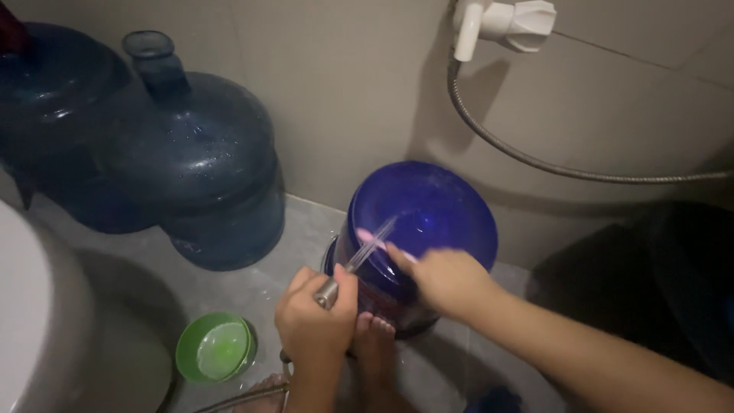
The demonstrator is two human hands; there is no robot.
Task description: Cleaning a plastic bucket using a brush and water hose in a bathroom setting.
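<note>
Glossy blue bucket (428, 214) tipped toward camera, wet inside, left hand (315, 321) fingers wrapped around metal sprayer (330, 291), right hand (447, 279) fingers blurred, cannot tell.

Dim, grainy light; the right hand (447, 279) looks perhaps motion-blurred.

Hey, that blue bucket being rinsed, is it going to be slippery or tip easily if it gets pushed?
The blue bucket looks wet under the spray, so probably slippery. It lies tilted on the floor, likely to roll or rock. It seems empty plastic, so probably light; the right hand steadies it.
</note>
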